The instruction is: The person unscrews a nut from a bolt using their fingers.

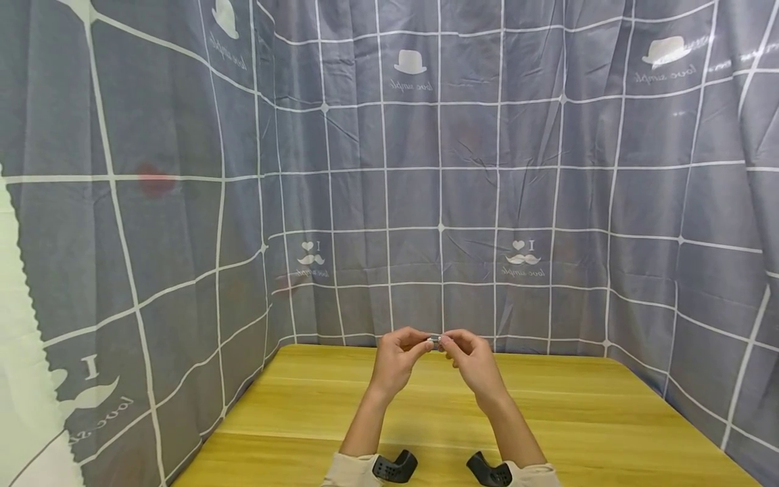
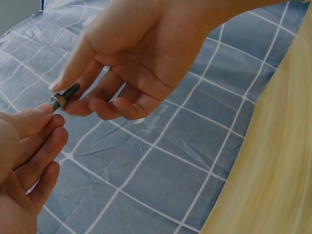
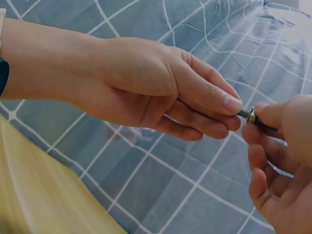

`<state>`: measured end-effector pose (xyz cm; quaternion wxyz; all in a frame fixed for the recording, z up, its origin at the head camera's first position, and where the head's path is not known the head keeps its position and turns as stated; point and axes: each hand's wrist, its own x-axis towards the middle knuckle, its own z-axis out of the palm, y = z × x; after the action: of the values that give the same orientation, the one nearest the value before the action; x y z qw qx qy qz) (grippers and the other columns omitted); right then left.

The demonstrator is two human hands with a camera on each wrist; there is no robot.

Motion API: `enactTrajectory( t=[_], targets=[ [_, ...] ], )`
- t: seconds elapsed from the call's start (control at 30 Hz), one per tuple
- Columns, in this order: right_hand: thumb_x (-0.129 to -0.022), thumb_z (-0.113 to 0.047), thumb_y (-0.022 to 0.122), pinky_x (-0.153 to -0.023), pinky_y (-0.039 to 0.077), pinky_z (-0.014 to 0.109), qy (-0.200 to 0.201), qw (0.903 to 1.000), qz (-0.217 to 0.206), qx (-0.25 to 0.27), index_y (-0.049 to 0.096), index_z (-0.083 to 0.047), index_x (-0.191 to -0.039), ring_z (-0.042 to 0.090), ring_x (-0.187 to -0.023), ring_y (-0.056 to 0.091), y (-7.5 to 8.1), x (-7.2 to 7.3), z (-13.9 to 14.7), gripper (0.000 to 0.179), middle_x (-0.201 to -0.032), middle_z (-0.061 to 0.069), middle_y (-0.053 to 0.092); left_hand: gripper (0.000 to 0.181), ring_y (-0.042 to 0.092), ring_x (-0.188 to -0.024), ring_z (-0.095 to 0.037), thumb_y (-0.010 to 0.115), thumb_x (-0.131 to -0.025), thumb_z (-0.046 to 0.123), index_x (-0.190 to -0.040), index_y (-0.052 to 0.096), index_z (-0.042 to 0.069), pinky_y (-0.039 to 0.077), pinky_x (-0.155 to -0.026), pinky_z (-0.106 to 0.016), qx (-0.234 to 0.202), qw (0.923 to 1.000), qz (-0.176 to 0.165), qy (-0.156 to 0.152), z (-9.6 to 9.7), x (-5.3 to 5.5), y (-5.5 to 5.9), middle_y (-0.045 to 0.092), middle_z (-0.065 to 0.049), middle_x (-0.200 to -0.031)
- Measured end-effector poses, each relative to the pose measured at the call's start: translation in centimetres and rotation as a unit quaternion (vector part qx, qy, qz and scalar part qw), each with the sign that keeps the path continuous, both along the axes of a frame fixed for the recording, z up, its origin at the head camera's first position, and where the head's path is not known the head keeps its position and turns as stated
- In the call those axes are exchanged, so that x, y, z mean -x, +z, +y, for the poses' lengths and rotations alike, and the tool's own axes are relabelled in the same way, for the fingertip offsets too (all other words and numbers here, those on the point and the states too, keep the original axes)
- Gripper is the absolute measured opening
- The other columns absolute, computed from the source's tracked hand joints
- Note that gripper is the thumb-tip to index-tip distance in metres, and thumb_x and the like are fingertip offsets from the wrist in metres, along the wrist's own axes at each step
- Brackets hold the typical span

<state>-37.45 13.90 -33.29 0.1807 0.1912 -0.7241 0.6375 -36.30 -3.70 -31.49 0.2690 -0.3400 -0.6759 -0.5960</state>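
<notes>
A small metal bolt (image 2: 73, 89) with dark threads is held in the air between both hands, above the far edge of the table. My left hand (image 1: 394, 362) pinches one end of it between thumb and fingertips, which hide that end. Partway along the thread sits a shiny metal nut (image 3: 251, 116) with a wider rim. My right hand (image 1: 473, 360) has its thumb and index finger on either side of this nut, pinching it. Beyond the nut, the bolt's threaded end sticks out toward the right palm. The other fingers of both hands are loosely bent.
Below the hands is a yellow wood-grain table (image 1: 292, 419). A grey curtain (image 1: 475, 196) with white grid lines hangs behind it and along both sides. Each wrist wears a black device (image 1: 395, 467) beside a beige sleeve (image 1: 351, 470).
</notes>
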Motion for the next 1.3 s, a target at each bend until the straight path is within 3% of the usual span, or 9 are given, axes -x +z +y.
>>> enactTrajectory(
  t=[0.1, 0.33, 0.43, 0.57, 0.73, 0.87, 0.97, 1.13, 1.3],
  targets=[
    [-0.104, -0.013, 0.066, -0.079, 0.049, 0.036, 0.006, 1.0, 0.001, 0.0, 0.07, 0.001, -0.112, 0.029, -0.088, 0.056, -0.03, -0.05, 0.11, 0.017, -0.095, 0.017, 0.064, 0.007, 0.073, -0.087, -0.038, 0.072, -0.092, -0.009, -0.098, 0.074, -0.013, 0.058, -0.079, -0.028, 0.002, 1.0, 0.0, -0.002, 0.06, 0.04, -0.08, 0.074, -0.023, -0.092],
    [-0.103, -0.016, 0.067, -0.084, 0.05, 0.041, 0.004, 1.0, -0.006, -0.001, 0.066, -0.003, -0.124, 0.026, -0.1, 0.061, 0.02, 0.05, 0.16, 0.025, -0.115, 0.013, 0.067, 0.006, 0.073, -0.085, -0.038, 0.072, -0.091, -0.009, -0.097, 0.074, -0.012, 0.058, -0.078, -0.029, 0.001, 1.0, 0.004, -0.007, 0.11, 0.09, -0.03, 0.073, -0.022, -0.09],
    [-0.105, -0.022, 0.066, -0.082, 0.05, 0.037, 0.001, 1.0, -0.003, 0.008, 0.068, -0.001, -0.12, 0.029, -0.096, 0.057, 0.02, 0.19, -0.07, 0.026, -0.108, 0.013, 0.067, 0.006, 0.073, -0.085, -0.039, 0.072, -0.092, -0.009, -0.097, 0.074, -0.011, 0.058, -0.078, -0.03, 0.004, 0.9999, 0.01, -0.007, 0.08, 0.08, 0.19, 0.074, -0.021, -0.091],
    [-0.105, -0.016, 0.065, -0.082, 0.05, 0.034, 0.005, 0.9998, 0.014, 0.016, 0.07, 0.001, -0.114, 0.032, -0.1, 0.058, 0.1, 0.23, -0.41, 0.02, -0.107, 0.014, 0.066, 0.006, 0.073, -0.086, -0.038, 0.072, -0.092, -0.009, -0.097, 0.074, -0.011, 0.058, -0.079, -0.029, 0.002, 0.9999, 0.013, -0.007, -0.04, 0.17, 0.4, 0.074, -0.021, -0.092],
    [-0.103, -0.009, 0.066, -0.089, 0.05, 0.044, 0.014, 0.9995, 0.021, 0.02, 0.065, -0.002, -0.128, 0.029, -0.107, 0.062, 0.13, 0.1, -0.33, 0.026, -0.121, 0.015, 0.065, 0.006, 0.073, -0.086, -0.037, 0.072, -0.092, -0.009, -0.096, 0.074, -0.012, 0.058, -0.079, -0.029, 0.001, 0.9999, 0.007, -0.011, -0.07, 0.18, 0.36, 0.073, -0.022, -0.092],
    [-0.105, -0.018, 0.065, -0.085, 0.05, 0.042, 0.001, 0.9998, 0.014, 0.014, 0.067, 0.0, -0.122, 0.023, -0.096, 0.057, -0.02, 0.09, -0.27, 0.025, -0.108, 0.013, 0.064, 0.006, 0.073, -0.086, -0.037, 0.072, -0.092, -0.008, -0.097, 0.074, -0.012, 0.058, -0.079, -0.029, 0.006, 0.9999, 0.005, -0.009, -0.05, 0.08, 0.29, 0.073, -0.021, -0.092],
    [-0.104, -0.016, 0.067, -0.081, 0.049, 0.038, -0.002, 0.9998, 0.013, 0.015, 0.069, 0.002, -0.113, 0.023, -0.091, 0.056, -0.13, 0.13, -0.21, 0.02, -0.102, 0.013, 0.063, 0.007, 0.073, -0.087, -0.038, 0.071, -0.093, -0.008, -0.098, 0.073, -0.012, 0.058, -0.08, -0.029, 0.006, 0.9999, 0.006, -0.009, -0.07, 0.08, 0.21, 0.073, -0.022, -0.093],
    [-0.1, -0.009, 0.069, -0.083, 0.049, 0.038, 0.012, 0.9995, 0.015, 0.027, 0.066, 0.0, -0.121, 0.024, -0.1, 0.062, -0.21, 0.15, -0.11, 0.023, -0.118, 0.014, 0.065, 0.007, 0.073, -0.087, -0.037, 0.072, -0.092, -0.008, -0.098, 0.074, -0.012, 0.058, -0.08, -0.029, 0.007, 0.9999, 0.005, -0.007, -0.17, 0.16, 0.02, 0.073, -0.021, -0.092],
    [-0.103, -0.017, 0.067, -0.078, 0.048, 0.035, 0.004, 0.9998, 0.006, 0.02, 0.069, 0.0, -0.117, 0.023, -0.093, 0.056, -0.23, 0.17, -0.19, 0.022, -0.107, 0.012, 0.065, 0.007, 0.074, -0.085, -0.036, 0.072, -0.093, -0.008, -0.098, 0.074, -0.011, 0.058, -0.079, -0.03, 0.012, 0.9999, 0.007, 0.003, -0.25, 0.16, -0.05, 0.074, -0.02, -0.092]
  ],
)
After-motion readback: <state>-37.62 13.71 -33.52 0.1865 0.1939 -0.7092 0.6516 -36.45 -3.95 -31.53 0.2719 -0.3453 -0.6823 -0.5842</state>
